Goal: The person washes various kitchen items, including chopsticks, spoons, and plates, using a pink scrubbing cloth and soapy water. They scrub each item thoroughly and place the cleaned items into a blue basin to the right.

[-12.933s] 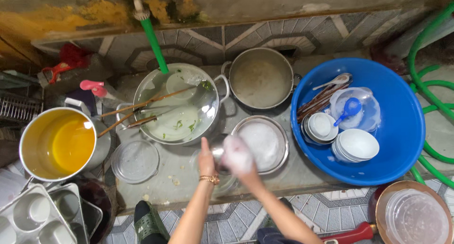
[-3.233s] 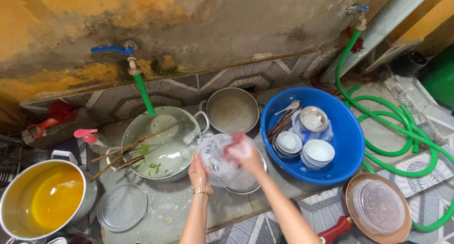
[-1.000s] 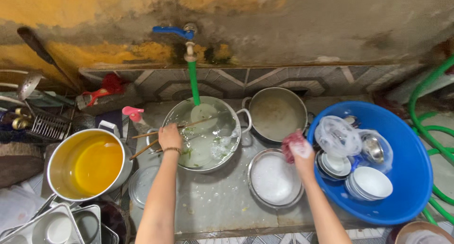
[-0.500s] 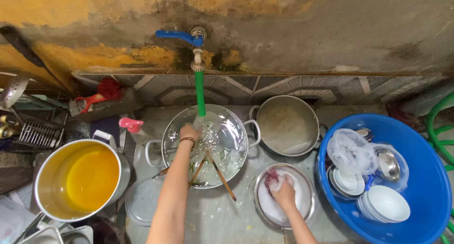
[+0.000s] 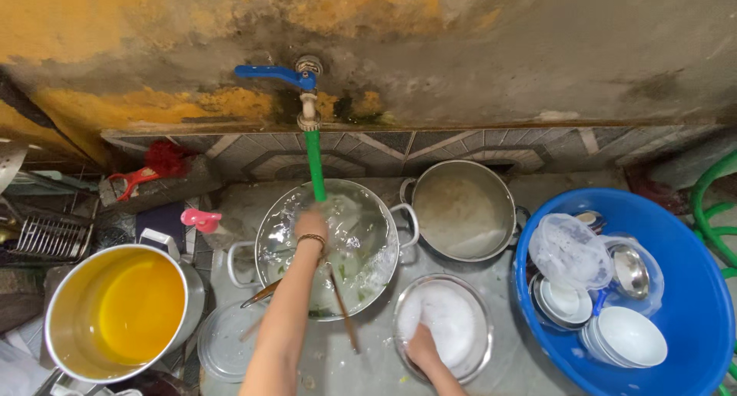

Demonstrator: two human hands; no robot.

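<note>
My left hand (image 5: pixel 311 227) reaches into a steel pot (image 5: pixel 265 238) full of water and scraps, closed around wooden chopsticks (image 5: pixel 344 311) that stick out over the pot's near rim. A green hose (image 5: pixel 315 162) from a blue-handled tap (image 5: pixel 276 73) hangs into the same pot, just above my hand. Lower right, my right hand (image 5: pixel 422 348) rests in a round steel bowl (image 5: pixel 468 288) filled with white foam. Its fingers are sunk in the suds, so I cannot see what they hold.
An empty steel pot (image 5: pixel 461 212) stands behind the foam bowl. At right, a blue basin (image 5: pixel 691 288) holds white bowls (image 5: pixel 629 334) and a clear plastic container (image 5: pixel 568 250). A pot of yellow liquid (image 5: pixel 130 311) and a glass lid (image 5: pixel 226 342) sit at left.
My left hand has stayed in the water pot with the chopsticks. My right hand slid toward the near rim of the foam bowl. The camera shifted slightly left.
</note>
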